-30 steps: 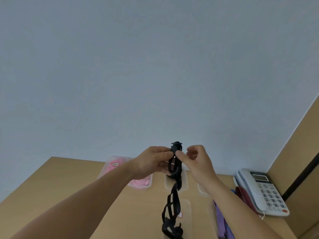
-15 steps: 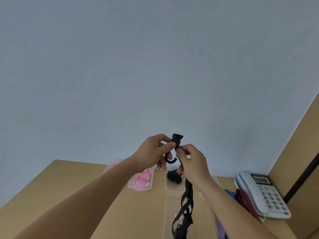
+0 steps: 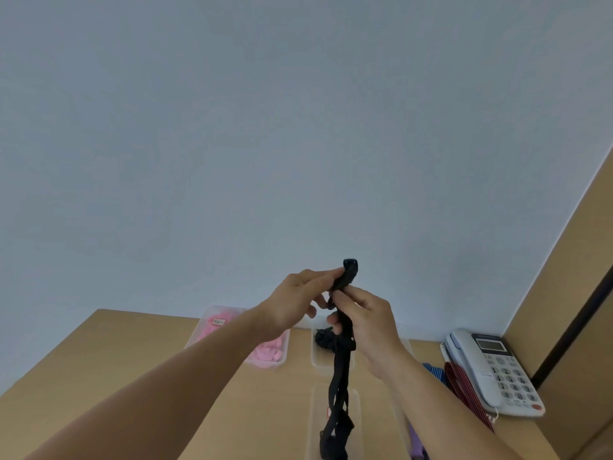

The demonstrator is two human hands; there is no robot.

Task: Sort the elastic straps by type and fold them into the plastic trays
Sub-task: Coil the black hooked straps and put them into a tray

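Observation:
A black elastic strap [image 3: 339, 386] hangs in the air from both hands, its lower end dangling over a clear plastic tray [image 3: 353, 398] near the table's front. My left hand [image 3: 300, 298] pinches the strap's top end, where a black clip sticks up. Just below it, my right hand [image 3: 368, 322] grips the strap with curled fingers. A second clear tray [image 3: 316, 360] behind holds a bundled black strap [image 3: 323, 338]. At the left, a tray [image 3: 280, 358] holds pink straps [image 3: 267, 351].
A white desk telephone [image 3: 491, 370] stands at the right of the wooden table [image 3: 126, 360]. Red-striped straps [image 3: 462, 385], blue-striped ones [image 3: 433, 371] and a purple one [image 3: 416, 443] lie beside it. A brown panel [image 3: 570, 293] rises at the right, a pale wall behind.
Both hands have stayed raised with the strap. My right hand slid lower down the strap, and the loop near the top has been pulled tighter.

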